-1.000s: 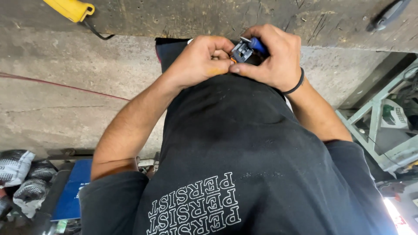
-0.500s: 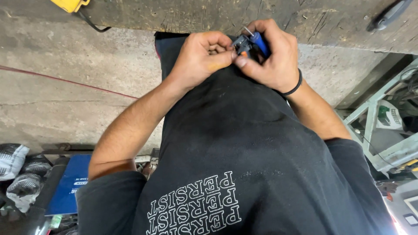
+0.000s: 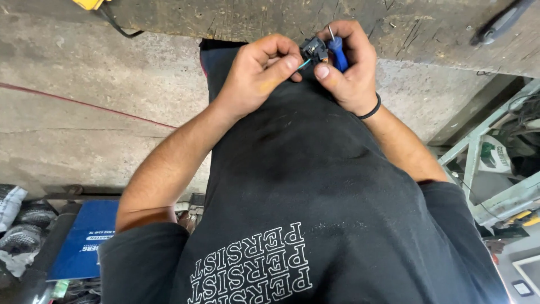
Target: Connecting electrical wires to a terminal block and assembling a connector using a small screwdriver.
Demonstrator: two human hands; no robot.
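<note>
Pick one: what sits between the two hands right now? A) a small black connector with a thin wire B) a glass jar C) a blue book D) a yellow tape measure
A: the left hand and right hand pinch a small black connector with a thin wire coming out of it.

A small black plastic connector block (image 3: 313, 52) is pinched between the fingertips of both hands, the left hand (image 3: 261, 70) and the right hand (image 3: 349, 65), above a black shirt. A blue-handled thin metal tool (image 3: 336, 49) is gripped in the right hand, touching the block. A thin teal wire (image 3: 304, 65) is seen beneath the block. A scuffed grey concrete desk (image 3: 427, 34) lies beyond.
</note>
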